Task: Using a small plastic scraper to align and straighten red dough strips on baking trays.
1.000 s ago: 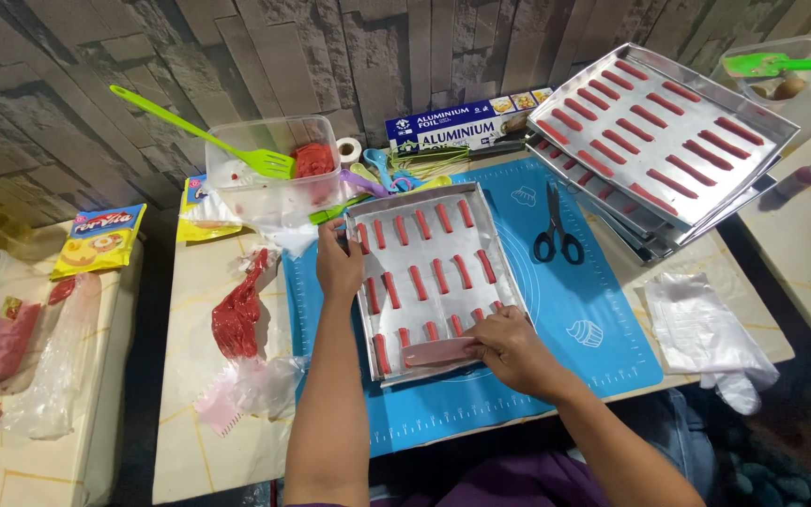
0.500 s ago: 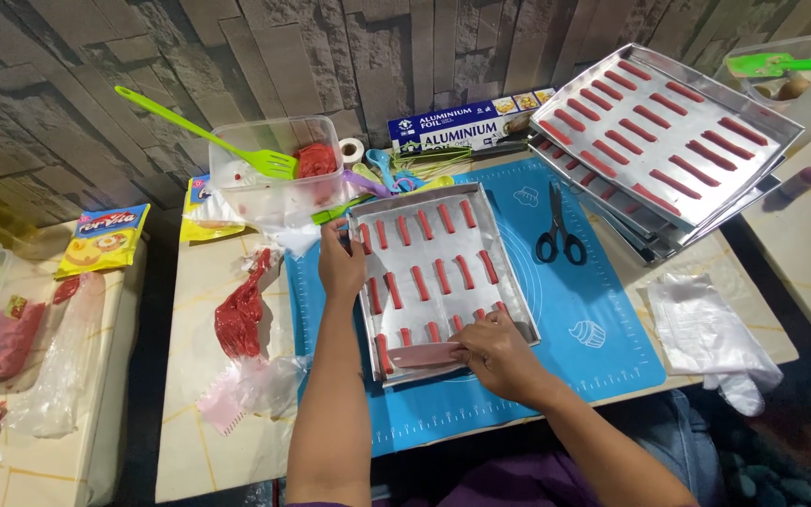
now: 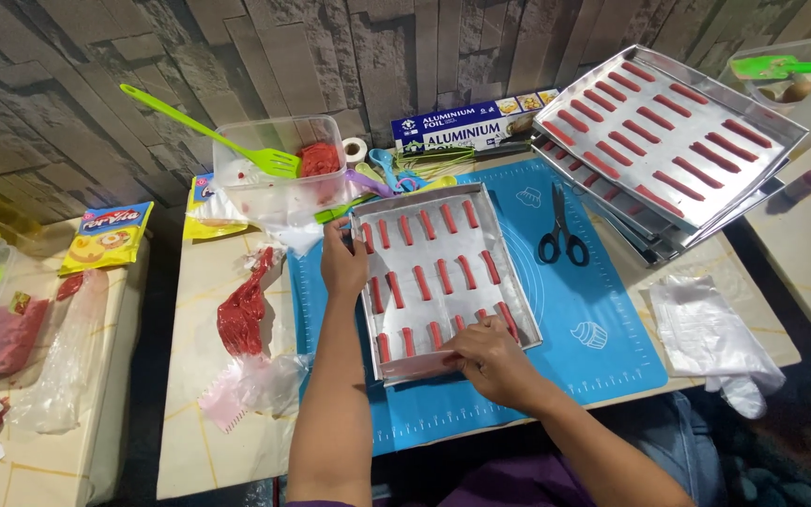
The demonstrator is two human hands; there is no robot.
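Stone-patterned wall behind, a blue mat [image 3: 603,310] covers the tiled table. On it lies a foil-lined tray [image 3: 443,280] of red strips. The left hand [image 3: 343,266] grasps the tray's left rim; the right hand [image 3: 486,354] presses 1 red strip [image 3: 424,361] at the near edge, fingers bent over it.

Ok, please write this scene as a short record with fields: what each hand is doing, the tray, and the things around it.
left hand: left hand grips the left edge of the metal tray
right hand: right hand rests on the tray's near edge, by the red strips
tray: foil-lined, rows of short red strips, lies on a blue mat
right of tray: scissors on the mat
far right: stack of trays filled with red strips
behind tray: plastic tub with a green spatula
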